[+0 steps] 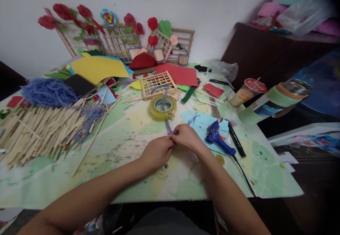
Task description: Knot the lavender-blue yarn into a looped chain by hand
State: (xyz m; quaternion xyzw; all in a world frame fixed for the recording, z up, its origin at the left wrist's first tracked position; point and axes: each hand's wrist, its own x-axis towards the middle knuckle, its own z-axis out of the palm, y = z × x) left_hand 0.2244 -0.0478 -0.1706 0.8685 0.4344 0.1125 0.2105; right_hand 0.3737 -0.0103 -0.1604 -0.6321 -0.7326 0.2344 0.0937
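My left hand [158,152] and my right hand [186,135] meet near the front middle of the table. Both are closed, pinching a braided-looking purple yarn [168,126] between their fingertips. From there the yarn runs away from me, passes by the clear yellowish tape roll [163,108] and loops over a small wooden stick lattice [158,85] behind it. The tape roll lies flat just beyond my fingers. The short end of the yarn is hidden inside my hands.
Left lie a pile of wooden sticks [39,132] and a purple yarn heap [49,92]. Right are a blue glue gun [219,137] with its cord, a black marker [237,139], a lidded drink cup [245,93] and a thermos [271,104]. Lattices with felt flowers [119,38] lean behind.
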